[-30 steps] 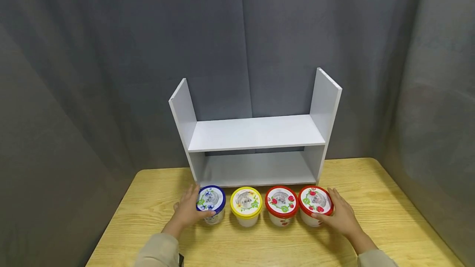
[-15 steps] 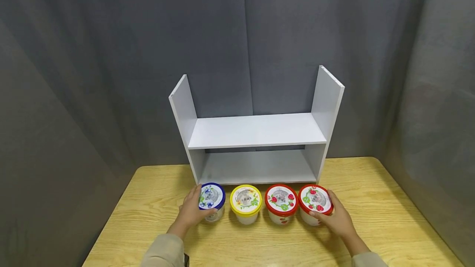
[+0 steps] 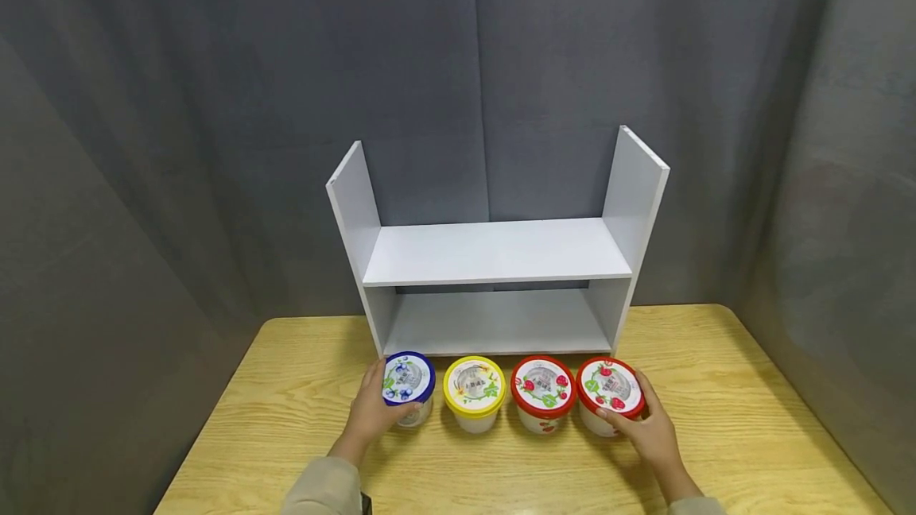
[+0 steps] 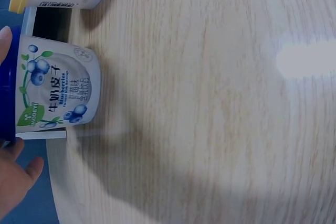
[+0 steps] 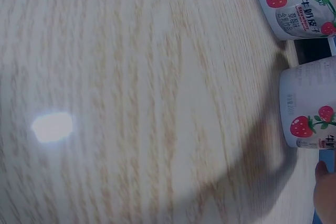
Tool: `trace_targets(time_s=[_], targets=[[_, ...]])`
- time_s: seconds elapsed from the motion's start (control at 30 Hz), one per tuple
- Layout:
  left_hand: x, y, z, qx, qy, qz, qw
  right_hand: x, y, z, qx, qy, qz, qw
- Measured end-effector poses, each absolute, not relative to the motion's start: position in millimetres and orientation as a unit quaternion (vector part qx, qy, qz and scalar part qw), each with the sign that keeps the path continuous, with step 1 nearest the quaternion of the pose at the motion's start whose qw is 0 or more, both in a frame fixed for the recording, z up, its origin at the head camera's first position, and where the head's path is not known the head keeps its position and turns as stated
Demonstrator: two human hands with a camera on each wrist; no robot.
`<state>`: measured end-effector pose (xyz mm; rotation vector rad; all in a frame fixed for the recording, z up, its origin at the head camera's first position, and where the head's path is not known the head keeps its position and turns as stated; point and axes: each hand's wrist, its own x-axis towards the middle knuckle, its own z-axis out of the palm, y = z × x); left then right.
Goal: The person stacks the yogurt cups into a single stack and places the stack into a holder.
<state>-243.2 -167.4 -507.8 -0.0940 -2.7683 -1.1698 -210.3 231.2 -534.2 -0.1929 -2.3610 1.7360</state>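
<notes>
Four-flavour style tubs stand in a row on the table in the head view. My left hand (image 3: 369, 413) grips the blue-lidded blueberry yogurt tub (image 3: 409, 381) at the left end, thumb in front and fingers at its far left side. At the right end, my right hand (image 3: 654, 429) holds a red-lidded strawberry yogurt tub (image 3: 611, 388) by its lid. Between them stand a yellow-lidded tub (image 3: 475, 385) and another red-lidded strawberry tub (image 3: 543, 388). Upright on the wood, the blueberry tub (image 4: 60, 85) shows its printed side in the left wrist view.
Just behind the tubs stands a white two-tier shelf (image 3: 497, 253) with tall side panels. The wooden table (image 3: 501, 479) has rounded back corners. Grey curtains (image 3: 215, 141) hang behind and at both sides.
Both hands have settled slightly closer around the end tubs, the left sleeve shifting right and the right sleeve left. The tubs stay in their row; the head view has shifted a little.
</notes>
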Motion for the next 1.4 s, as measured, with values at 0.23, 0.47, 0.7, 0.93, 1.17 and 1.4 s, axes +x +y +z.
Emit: trace_targets(time_s=[0.23, 0.47, 0.7, 0.93, 1.17, 1.4], targets=[[-239.9, -168.6, -512.6, -0.018, -0.903, -0.424, 0.073, -208.9, 227.2, -539.6, -0.06, -0.765, 0.631, 0.111], [-234.5, -170.4, -514.9, 0.017, -0.884, -0.459, 0.087, -209.4, 224.4, -542.1, -0.062, -0.749, 0.65, 0.115], [-231.0, -175.3, -516.9, 0.045, -0.875, -0.474, 0.092, -210.1, 225.1, -545.5, -0.054, -0.741, 0.657, 0.13], [-230.3, -178.9, -508.7, 0.029, -0.867, -0.487, 0.102, -212.9, 228.6, -551.3, -0.045, -0.729, 0.669, 0.136], [-229.4, -173.0, -487.6, 0.028, -0.859, -0.503, 0.095, -212.9, 228.5, -547.0, -0.066, -0.746, 0.652, 0.118], [-226.9, -166.7, -468.8, 0.009, -0.853, -0.514, 0.093, -212.1, 225.5, -541.1, -0.099, -0.738, 0.657, 0.117]])
